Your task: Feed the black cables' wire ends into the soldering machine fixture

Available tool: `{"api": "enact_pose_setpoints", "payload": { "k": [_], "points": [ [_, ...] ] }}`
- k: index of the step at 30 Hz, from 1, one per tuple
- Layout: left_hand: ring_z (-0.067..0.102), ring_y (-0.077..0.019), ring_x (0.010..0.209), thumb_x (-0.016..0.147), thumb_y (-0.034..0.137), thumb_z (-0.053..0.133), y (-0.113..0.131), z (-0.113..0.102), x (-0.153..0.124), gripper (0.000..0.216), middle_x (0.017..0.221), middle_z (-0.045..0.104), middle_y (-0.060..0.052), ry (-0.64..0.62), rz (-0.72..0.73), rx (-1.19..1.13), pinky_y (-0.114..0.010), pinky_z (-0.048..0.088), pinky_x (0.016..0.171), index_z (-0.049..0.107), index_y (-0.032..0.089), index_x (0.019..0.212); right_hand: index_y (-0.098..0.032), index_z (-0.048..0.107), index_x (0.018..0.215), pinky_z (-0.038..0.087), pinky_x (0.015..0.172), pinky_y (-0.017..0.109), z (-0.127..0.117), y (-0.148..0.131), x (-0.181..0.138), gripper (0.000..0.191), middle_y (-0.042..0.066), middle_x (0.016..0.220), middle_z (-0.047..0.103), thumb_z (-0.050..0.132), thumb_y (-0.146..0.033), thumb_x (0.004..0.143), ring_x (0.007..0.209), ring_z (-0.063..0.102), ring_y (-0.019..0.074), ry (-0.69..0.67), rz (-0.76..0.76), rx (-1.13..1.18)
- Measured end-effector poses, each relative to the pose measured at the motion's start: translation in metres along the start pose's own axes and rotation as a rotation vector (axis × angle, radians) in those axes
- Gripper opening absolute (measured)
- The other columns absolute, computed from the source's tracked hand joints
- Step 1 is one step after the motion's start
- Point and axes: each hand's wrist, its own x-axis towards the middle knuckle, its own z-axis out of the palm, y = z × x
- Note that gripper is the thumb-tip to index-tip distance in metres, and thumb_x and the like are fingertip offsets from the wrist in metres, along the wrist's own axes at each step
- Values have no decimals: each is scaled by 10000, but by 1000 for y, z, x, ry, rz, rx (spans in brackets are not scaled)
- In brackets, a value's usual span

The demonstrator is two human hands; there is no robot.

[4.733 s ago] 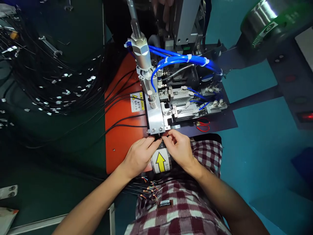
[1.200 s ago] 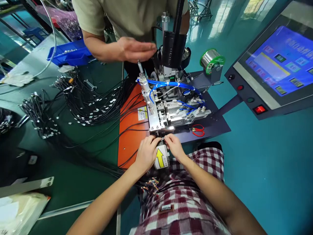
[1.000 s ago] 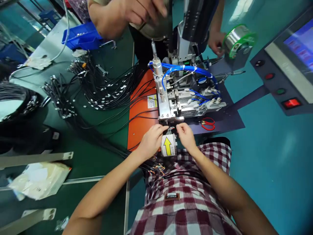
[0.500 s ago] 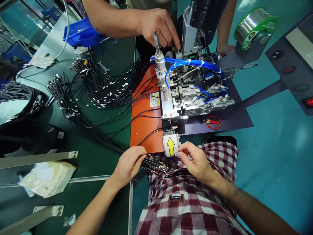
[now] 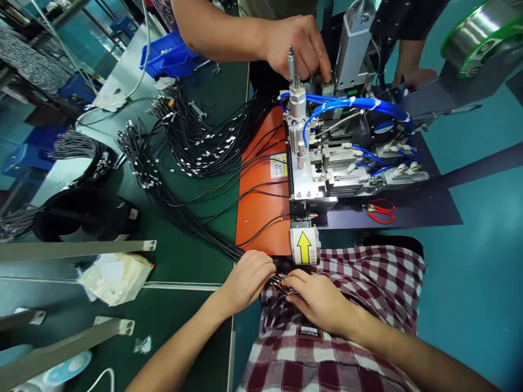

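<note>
Grip, left hand: narrow, fingers drawn together on the black cable bundle just behind its coloured wire ends, lower centre of frame; how many cables it takes cannot be told. Right hand: fingertips at those wire ends, thumb slightly parted from forefinger; whether a strand is pinched is unclear. The bundle runs from the worktop at left to the person's lap, presumably so the ends lie within easy reach of both hands. One single cable crosses the orange plate into the front of the machine, likely kept straight by that slot. Compared with half a second ago: the right hand has left the side of the arrow-marked cylinder and joined the left at the ends; the co-worker's hand remains at the machine's rear, upper centre.
</note>
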Motion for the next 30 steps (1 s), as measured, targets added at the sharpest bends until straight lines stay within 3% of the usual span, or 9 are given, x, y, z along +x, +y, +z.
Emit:
{"api": "enact_pose_setpoints", "payload": {
  "k": [7,12,14,16,18,23,26,30],
  "points": [
    [529,-169,769,925,122,397,11,3,4,122,810,602,-63,104,4,-133,-312,448,719,502,174,957,-204,532,1190,539,858,331,16,9,3,298,97,1216,581,506,-149,898,995,635,202,111,-35,178],
    [565,-180,732,914,136,373,40,12,29,150,782,634,-72,75,174,-207,-320,463,686,519,163,929,-182,616,1005,556,764,333,32,14,5,170,85,985,656,515,-147,873,870,652,210,187,-106,261],
    [590,-169,734,925,149,370,47,9,38,164,809,648,-70,60,82,-298,-299,479,682,532,163,945,-174,632,949,550,742,345,24,13,0,125,94,972,666,547,-168,857,856,651,222,225,-105,242],
    [614,-142,753,945,158,380,49,4,44,180,864,658,-59,79,-151,-441,-258,497,692,534,165,1037,-174,633,983,543,720,336,5,10,-6,151,95,998,672,611,-208,837,839,649,216,236,-38,242],
    [628,-131,778,954,180,410,47,-1,48,228,917,665,-51,108,-318,-529,-242,508,716,524,177,1152,-190,622,1054,530,657,278,-19,7,-13,204,70,1020,677,618,-235,855,720,639,151,322,68,352],
    [624,-127,746,927,221,499,43,4,57,154,872,671,-24,183,-413,-586,-227,496,695,603,188,1037,-182,652,935,456,509,226,-56,6,-12,149,15,766,671,658,-285,827,576,573,113,596,258,536],
    [593,-113,660,919,236,515,44,9,62,128,786,648,-6,177,-456,-629,-214,475,616,599,181,1000,-173,662,883,463,501,225,-58,6,-5,121,0,692,642,644,-281,833,538,561,104,617,258,652],
    [595,-128,692,912,247,519,45,8,70,116,808,647,-24,167,-463,-652,-233,484,643,605,175,939,-169,645,837,463,466,218,-56,6,0,145,-16,653,607,635,-314,838,487,540,91,608,254,829]
  ]
}}
